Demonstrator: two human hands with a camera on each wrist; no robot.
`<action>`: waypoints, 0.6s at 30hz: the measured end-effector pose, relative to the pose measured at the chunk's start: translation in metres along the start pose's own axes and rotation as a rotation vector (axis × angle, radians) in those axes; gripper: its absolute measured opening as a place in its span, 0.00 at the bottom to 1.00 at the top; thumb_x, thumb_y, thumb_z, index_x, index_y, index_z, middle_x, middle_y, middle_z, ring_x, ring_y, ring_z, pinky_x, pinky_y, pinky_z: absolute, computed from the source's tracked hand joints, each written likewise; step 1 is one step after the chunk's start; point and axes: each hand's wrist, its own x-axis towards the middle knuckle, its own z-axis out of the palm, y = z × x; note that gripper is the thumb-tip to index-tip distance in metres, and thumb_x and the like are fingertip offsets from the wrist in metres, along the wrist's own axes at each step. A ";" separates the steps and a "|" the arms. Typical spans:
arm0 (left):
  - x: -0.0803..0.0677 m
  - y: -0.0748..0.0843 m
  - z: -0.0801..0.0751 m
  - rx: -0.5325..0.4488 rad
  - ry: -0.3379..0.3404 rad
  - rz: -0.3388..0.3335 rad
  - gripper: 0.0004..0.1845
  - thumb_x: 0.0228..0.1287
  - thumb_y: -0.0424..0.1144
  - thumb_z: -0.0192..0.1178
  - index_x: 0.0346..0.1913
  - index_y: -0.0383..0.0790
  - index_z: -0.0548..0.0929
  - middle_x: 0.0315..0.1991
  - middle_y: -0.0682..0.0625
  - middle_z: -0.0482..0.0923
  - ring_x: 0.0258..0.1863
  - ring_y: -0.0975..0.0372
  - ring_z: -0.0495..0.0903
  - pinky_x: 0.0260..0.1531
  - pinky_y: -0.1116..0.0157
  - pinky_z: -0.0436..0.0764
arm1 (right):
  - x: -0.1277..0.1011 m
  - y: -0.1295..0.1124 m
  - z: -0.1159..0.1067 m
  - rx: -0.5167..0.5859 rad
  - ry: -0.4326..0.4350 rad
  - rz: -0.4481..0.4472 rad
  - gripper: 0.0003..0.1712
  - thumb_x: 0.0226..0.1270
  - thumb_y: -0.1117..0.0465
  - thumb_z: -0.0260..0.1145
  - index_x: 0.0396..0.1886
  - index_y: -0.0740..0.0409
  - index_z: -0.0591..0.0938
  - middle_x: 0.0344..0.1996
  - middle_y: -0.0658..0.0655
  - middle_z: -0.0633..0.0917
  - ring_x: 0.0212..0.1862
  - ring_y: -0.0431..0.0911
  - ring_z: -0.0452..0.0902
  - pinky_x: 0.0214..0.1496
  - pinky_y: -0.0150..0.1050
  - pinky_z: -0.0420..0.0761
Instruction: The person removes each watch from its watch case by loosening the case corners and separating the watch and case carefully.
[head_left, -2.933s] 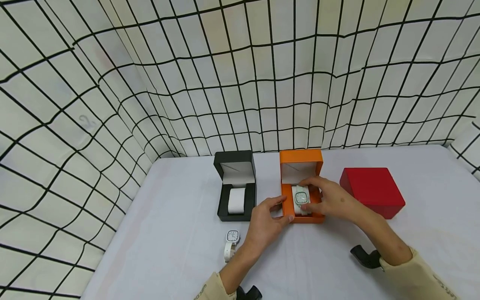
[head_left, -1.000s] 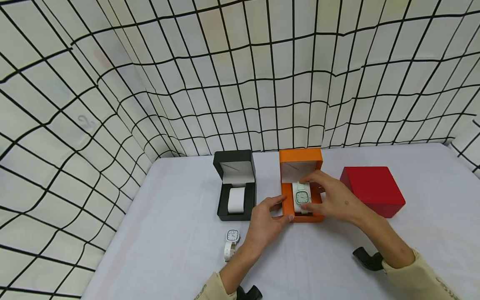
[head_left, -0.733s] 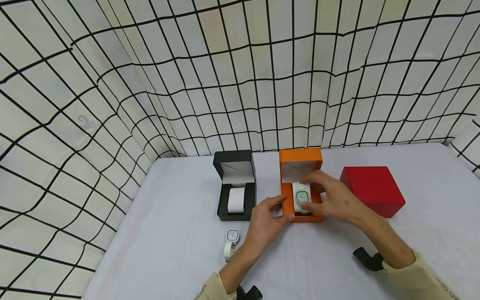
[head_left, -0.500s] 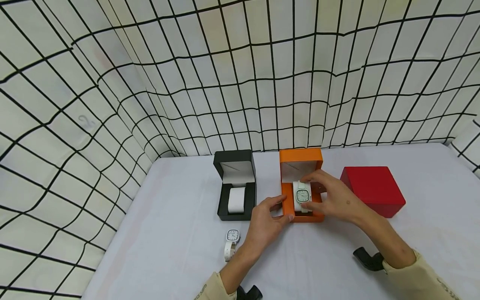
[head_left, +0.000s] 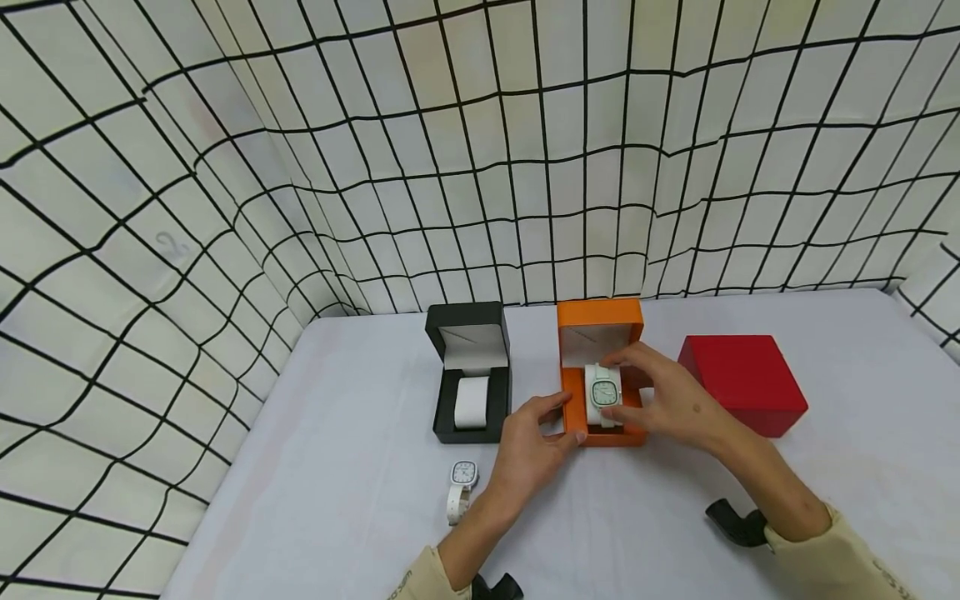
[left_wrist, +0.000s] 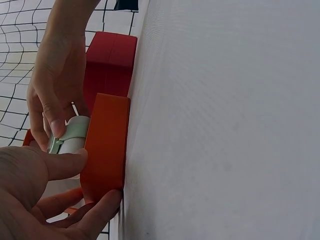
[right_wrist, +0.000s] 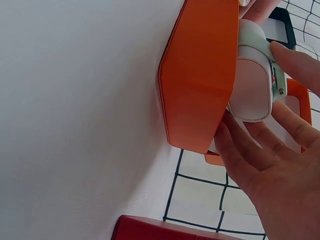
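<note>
An orange watch box (head_left: 574, 410) stands with its lid raised, a white watch cushion (right_wrist: 248, 88) seated inside. Around the cushion goes a pale green watch (head_left: 604, 392), its square dial facing up. My right hand (head_left: 671, 400) pinches the watch, with the thumb at the near end of the dial and fingertips at the far end. In the right wrist view, several fingers reach past the cushion into the box. My left hand (head_left: 528, 446) grips the box at its near left corner; the left wrist view shows the thumb (left_wrist: 67, 165) over the rim and fingers along the side.
A black watch box (head_left: 444, 404) stands open to the left, holding a bare white cushion. In front of it lies a white watch (head_left: 462, 487), beside the left forearm. A red box (head_left: 742, 379) sits at the right. Black-wired grid walls (head_left: 487, 167) border the white table.
Over the last seconds the watch has shifted slightly on its cushion under the right hand's fingers. The left hand keeps its place on the orange box.
</note>
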 end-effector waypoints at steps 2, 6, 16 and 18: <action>0.000 0.000 0.000 0.005 -0.001 0.005 0.30 0.59 0.28 0.75 0.66 0.34 0.82 0.58 0.39 0.84 0.60 0.50 0.85 0.45 0.72 0.88 | 0.000 0.000 0.000 0.000 0.004 0.002 0.33 0.55 0.57 0.83 0.60 0.54 0.80 0.55 0.56 0.83 0.54 0.51 0.83 0.58 0.54 0.87; 0.000 0.000 -0.001 0.023 0.004 0.012 0.30 0.58 0.28 0.75 0.66 0.34 0.82 0.57 0.40 0.84 0.59 0.51 0.85 0.44 0.73 0.87 | -0.001 0.000 0.001 0.005 0.008 0.001 0.34 0.56 0.57 0.83 0.61 0.54 0.80 0.56 0.56 0.83 0.54 0.51 0.82 0.58 0.54 0.87; 0.002 -0.001 -0.003 0.093 0.017 0.029 0.29 0.57 0.31 0.77 0.63 0.35 0.84 0.52 0.41 0.83 0.52 0.52 0.87 0.39 0.75 0.87 | -0.005 -0.001 0.002 0.020 0.022 -0.007 0.34 0.56 0.57 0.83 0.62 0.53 0.79 0.57 0.56 0.83 0.54 0.51 0.83 0.57 0.53 0.88; 0.002 0.000 -0.002 0.106 0.016 0.032 0.28 0.57 0.31 0.77 0.63 0.36 0.85 0.50 0.41 0.82 0.49 0.52 0.88 0.38 0.75 0.86 | -0.006 -0.001 0.002 0.023 0.024 -0.008 0.34 0.56 0.57 0.82 0.62 0.53 0.79 0.57 0.56 0.82 0.54 0.51 0.83 0.57 0.53 0.88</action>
